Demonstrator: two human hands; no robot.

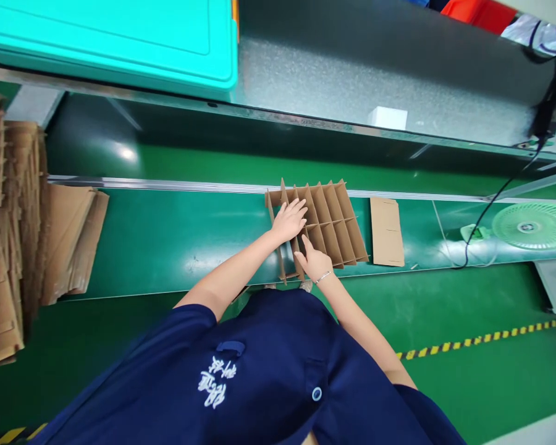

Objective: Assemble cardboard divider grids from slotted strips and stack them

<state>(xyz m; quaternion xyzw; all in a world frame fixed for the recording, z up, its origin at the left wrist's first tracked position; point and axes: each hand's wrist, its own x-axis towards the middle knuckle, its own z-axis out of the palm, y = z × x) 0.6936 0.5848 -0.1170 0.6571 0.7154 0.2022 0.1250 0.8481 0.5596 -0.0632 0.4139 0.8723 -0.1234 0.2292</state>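
A brown cardboard divider grid (336,223) with several cells stands on the green table, in front of my body. My left hand (289,220) lies over the grid's left part, its fingers stretched out across the upper edges. At the near left part of the grid is my right hand (314,258), index finger extended and thumb apart, touching the cardboard. The strips at the left end stand farther apart than the rest. A flat cardboard piece (387,232) with slits lies to the right of the grid.
Stacks of cardboard sheets (74,238) fill the far left of the green table (180,235). A turquoise bin (106,43) and a white block (388,117) sit on the raised shelf. A green fan (532,226) and a black cable (495,201) are at the right.
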